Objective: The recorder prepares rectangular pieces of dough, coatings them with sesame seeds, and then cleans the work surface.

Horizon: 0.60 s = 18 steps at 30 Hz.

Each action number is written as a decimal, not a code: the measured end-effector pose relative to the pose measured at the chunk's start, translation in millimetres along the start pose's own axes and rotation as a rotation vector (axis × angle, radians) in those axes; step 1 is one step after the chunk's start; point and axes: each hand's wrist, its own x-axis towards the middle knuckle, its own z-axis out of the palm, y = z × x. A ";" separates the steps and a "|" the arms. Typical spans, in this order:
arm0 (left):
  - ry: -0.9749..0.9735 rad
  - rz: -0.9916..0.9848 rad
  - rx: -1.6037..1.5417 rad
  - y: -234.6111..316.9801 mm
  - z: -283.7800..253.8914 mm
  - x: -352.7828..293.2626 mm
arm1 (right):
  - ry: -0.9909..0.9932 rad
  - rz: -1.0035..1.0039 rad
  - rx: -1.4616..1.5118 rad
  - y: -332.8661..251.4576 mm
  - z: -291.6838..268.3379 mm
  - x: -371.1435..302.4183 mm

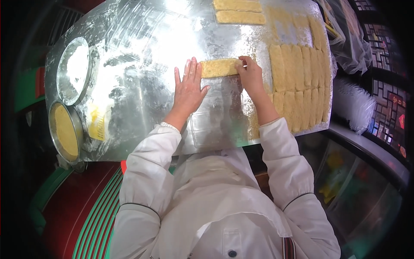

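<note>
A flat, crumb-coated yellow strip [219, 67] lies crosswise at the far end of a clear plastic tray [211, 114] on the metal table. My left hand [189, 88] lies flat with fingers stretched out, its edge against the strip's left end. At the other end, my right hand [251, 75] pinches the strip's corner between thumb and fingers. Several similar coated strips [297, 86] lie side by side in rows on the right. Two more strips [239, 11] lie together at the far edge, apparently in another clear tray.
On the left stand a metal bowl of white powder [73, 64] and a metal bowl of yellow crumbs [66, 131]. A yellow-printed packet [97, 122] lies beside them. Powder and crumbs are scattered over the metal table [142, 86]. Clear plastic sheeting [349, 34] hangs past the right edge.
</note>
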 end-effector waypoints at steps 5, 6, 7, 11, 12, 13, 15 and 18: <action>-0.004 -0.018 -0.007 -1.3 -0.3 -2.3 | 0.141 -0.160 -0.116 12.9 -5.4 -18.0; -0.006 -0.015 -0.007 -1.6 0.4 -2.9 | 0.162 -0.208 -0.143 14.9 -5.4 -20.8; 0.004 -0.005 -0.002 -1.8 1.2 -3.3 | 0.163 -0.205 -0.142 16.6 -4.4 -23.2; 0.016 -0.001 -0.009 -1.5 1.3 -4.1 | 0.208 -0.332 -0.269 23.7 0.5 -28.1; 0.015 0.001 -0.005 -1.2 1.7 -3.7 | 0.221 -0.399 -0.346 19.2 0.5 -27.5; 0.013 -0.009 -0.006 -0.9 2.2 -4.0 | 0.223 -0.397 -0.342 14.5 2.2 -28.8; 0.005 -0.015 -0.005 1.4 2.6 -2.7 | 0.126 -0.363 -0.408 2.0 11.8 -35.2; 0.033 -0.005 0.029 8.4 0.2 -0.5 | -0.056 -0.563 -0.437 -6.6 38.1 -43.4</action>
